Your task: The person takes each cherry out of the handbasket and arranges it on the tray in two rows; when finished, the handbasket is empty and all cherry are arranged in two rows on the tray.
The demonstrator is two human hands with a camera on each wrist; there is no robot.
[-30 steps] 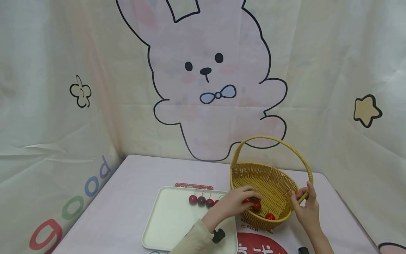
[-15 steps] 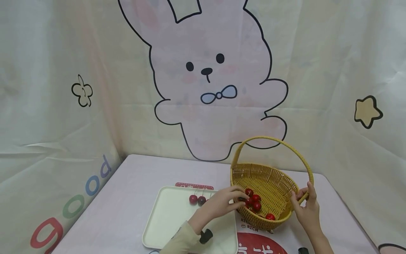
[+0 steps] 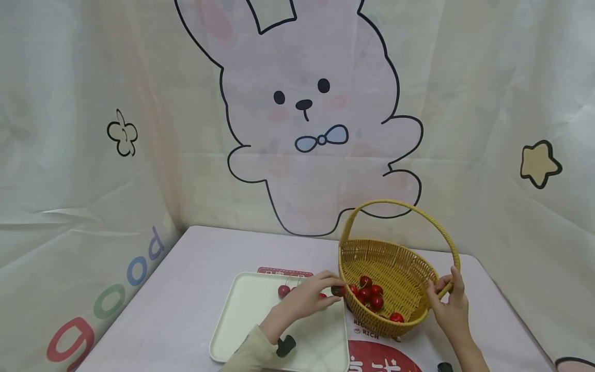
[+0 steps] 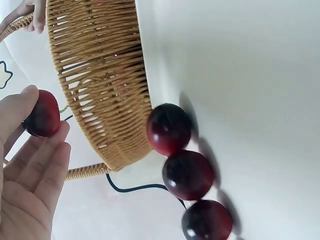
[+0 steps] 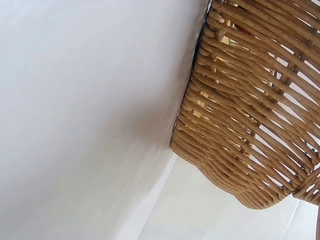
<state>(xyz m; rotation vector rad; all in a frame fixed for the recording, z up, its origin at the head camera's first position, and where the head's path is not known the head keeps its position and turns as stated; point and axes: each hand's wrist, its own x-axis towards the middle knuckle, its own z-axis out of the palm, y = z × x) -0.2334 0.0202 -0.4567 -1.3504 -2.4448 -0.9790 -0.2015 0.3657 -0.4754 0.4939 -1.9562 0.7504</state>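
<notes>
My left hand (image 3: 304, 299) pinches a dark red cherry (image 3: 338, 291) between thumb and fingers, above the tray's right edge and just left of the basket rim. In the left wrist view the pinched cherry (image 4: 46, 114) shows clear of the tray. Below the hand, a row of dark cherries (image 4: 188, 175) lies on the white tray (image 3: 232, 330), partly hidden by the hand in the head view. Several red cherries (image 3: 377, 302) sit inside the yellow wicker basket (image 3: 404, 279). My right hand (image 3: 450, 307) grips the basket where handle and rim meet on the right.
The basket's tall arched handle (image 3: 392, 201) rises above it. A red printed patch (image 3: 381, 356) lies in front of the basket on the pale table (image 3: 204, 258). Behind stands a cloth backdrop (image 3: 307, 181) with a rabbit drawing.
From inside the basket, my left hand has moved left over its rim to the tray, carrying a dark cherry. My right hand stays at the handle.
</notes>
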